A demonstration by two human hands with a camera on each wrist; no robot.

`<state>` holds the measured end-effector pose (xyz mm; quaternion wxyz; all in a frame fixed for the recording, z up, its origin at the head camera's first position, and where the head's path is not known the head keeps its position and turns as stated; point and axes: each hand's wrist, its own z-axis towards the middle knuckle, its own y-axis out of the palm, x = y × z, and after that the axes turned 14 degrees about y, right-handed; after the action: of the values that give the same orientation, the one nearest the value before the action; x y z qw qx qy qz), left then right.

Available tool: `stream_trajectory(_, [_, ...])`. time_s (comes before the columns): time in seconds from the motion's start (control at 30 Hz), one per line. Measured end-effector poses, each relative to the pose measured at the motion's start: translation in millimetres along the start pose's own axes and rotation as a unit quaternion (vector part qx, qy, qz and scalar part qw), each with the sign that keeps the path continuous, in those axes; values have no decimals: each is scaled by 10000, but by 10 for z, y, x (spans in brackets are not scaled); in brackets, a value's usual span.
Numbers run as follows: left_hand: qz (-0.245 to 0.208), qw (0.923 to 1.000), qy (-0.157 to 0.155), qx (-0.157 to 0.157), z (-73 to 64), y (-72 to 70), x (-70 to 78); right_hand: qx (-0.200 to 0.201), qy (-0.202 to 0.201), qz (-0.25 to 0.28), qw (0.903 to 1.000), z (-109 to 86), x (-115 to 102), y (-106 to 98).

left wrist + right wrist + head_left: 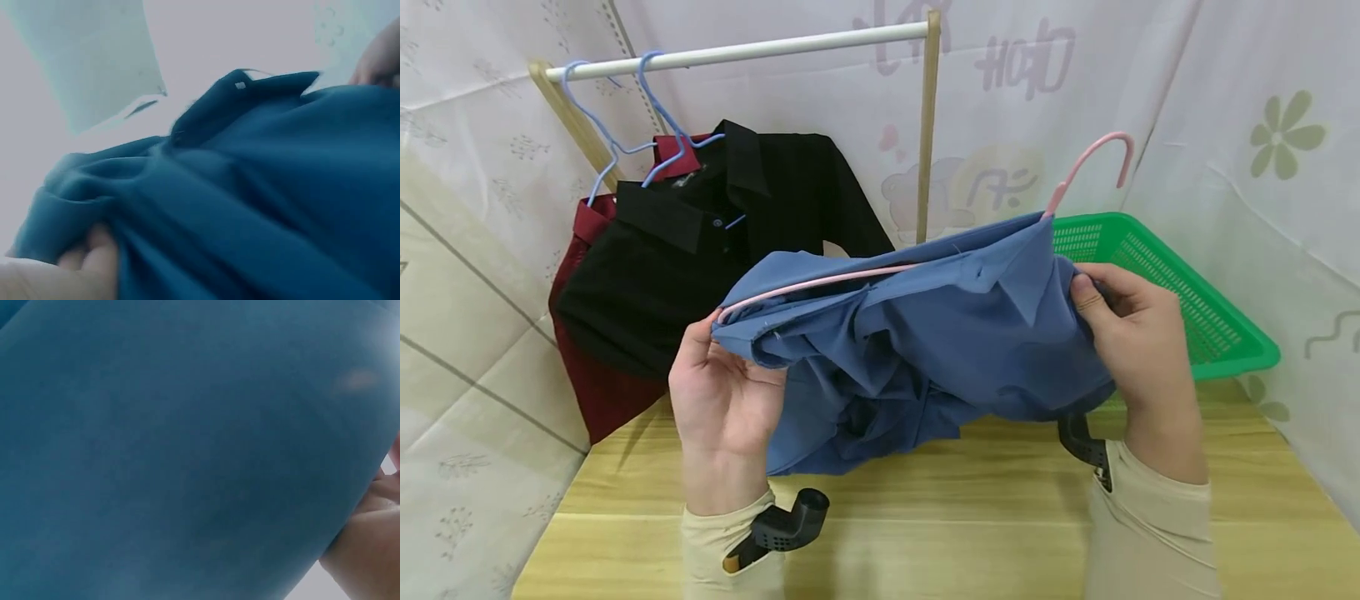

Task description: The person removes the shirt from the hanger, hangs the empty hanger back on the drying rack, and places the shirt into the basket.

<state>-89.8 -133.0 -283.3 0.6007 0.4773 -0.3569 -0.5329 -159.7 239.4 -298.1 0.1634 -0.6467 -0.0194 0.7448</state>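
A blue collared shirt [1000, 350] is held up over the table, with a pink hanger [820, 280] partly inside it. The hanger's hook sticks up beyond the collar on the right. At the left end, my left hand [726, 400] pinches the cloth by the hanger's tip, palm turned up. My right hand [1138, 333] grips the shirt's right shoulder, thumb on the near side. Blue fabric [187, 450] fills most of the right wrist view. The left wrist view shows the collar [212, 103] raised between both hands; the hanger's right arm is hidden under cloth.
Behind on the left, a rack with a white bar [775, 48] carries a black shirt [662, 267] and a dark red garment [587, 367] on blue hangers [658, 104]. A green basket [1232, 367] stands behind my right hand on the wooden table [970, 533].
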Motion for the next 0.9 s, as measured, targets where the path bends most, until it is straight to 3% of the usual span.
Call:
stream_trajectory(0.23, [-408,9977,494,239,-25,-40,-177,-290,621,656,9955,-62,-99,-38])
stream_trajectory(0.37, [-552,9958,685,270,-40,-46,-237,-193,827,482,9952,-95,-142,-54])
stream_trajectory(0.6, [-973,9923,701,-319,-81,-92,-337,-260,1091,83,9937,-104,-160,-58])
stream_trajectory(0.7, [-1066,9898,707,-629,-93,-104,-363,-241,1191,270,9922,-113,-155,-44])
stream_trajectory(0.77, [-1045,9888,798,-713,-96,-106,-372,-168,1248,345,9914,-120,-159,-33])
stream_trajectory(0.83, [-874,9902,915,-593,-91,-106,-369,56,1290,550,9901,-128,-173,-15])
stream_trajectory(0.9, [-204,9937,1068,-269,-78,-113,-332,457,1307,627,9884,-139,-185,-2])
